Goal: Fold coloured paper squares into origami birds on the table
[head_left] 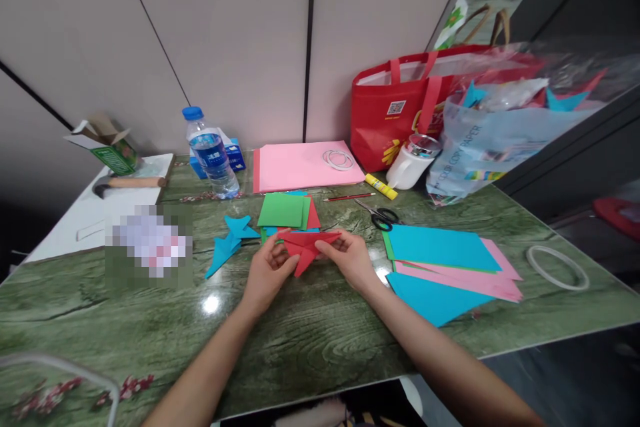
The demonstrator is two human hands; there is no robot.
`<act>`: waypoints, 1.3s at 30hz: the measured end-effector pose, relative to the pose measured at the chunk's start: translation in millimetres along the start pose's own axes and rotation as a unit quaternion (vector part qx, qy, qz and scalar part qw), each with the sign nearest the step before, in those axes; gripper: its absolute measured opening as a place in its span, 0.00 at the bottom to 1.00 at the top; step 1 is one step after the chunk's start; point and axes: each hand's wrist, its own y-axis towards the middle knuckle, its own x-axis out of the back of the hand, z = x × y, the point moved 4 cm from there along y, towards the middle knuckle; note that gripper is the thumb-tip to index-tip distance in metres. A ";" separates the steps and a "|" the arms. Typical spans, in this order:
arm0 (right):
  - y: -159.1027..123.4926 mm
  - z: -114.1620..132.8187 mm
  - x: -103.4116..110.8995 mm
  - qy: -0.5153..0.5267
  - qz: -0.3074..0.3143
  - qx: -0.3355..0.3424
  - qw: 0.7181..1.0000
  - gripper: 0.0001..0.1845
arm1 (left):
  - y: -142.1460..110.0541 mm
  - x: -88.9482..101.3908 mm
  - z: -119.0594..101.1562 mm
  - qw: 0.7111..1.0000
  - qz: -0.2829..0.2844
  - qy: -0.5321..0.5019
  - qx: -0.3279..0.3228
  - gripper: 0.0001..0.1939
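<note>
Between my two hands is a folded red paper shape [304,245], wide along its top and with points hanging below. My left hand [267,273] pinches its left side, thumb in front. The right side is gripped by my right hand [353,259], with the thumb on the front face. Just behind the folded paper lies a stack of square sheets [283,209], green on top with red and blue below. To the left of my left hand rest folded blue paper shapes [227,247], lying against one another.
On the right lie blue, pink and green sheets [440,245] and a white ring [557,267]. Scissors [383,215], a pencil [349,197], a glue stick [381,186] and a white mug [413,163] stand or lie farther back. A water bottle [213,157] and a hammer [130,183] are left.
</note>
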 end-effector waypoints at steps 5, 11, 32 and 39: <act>-0.5 -5.5 -3.3 0.124 -0.006 -0.092 0.988 0.16 | 0.3 2.6 4.5 1.000 -0.018 -0.016 -0.002 0.27; -0.3 -2.5 -2.5 0.168 0.013 -0.121 0.978 0.23 | -4.4 3.7 -2.8 0.979 -0.033 0.161 -0.118 0.06; -1.6 6.5 -6.9 -0.010 0.032 0.002 0.999 0.16 | -7.3 0.8 -17.7 0.967 -0.018 0.209 -0.143 0.08; -6.7 15.9 -11.5 -0.100 0.102 0.087 0.986 0.11 | 0.6 13.9 -0.9 0.996 -0.071 0.042 -0.042 0.14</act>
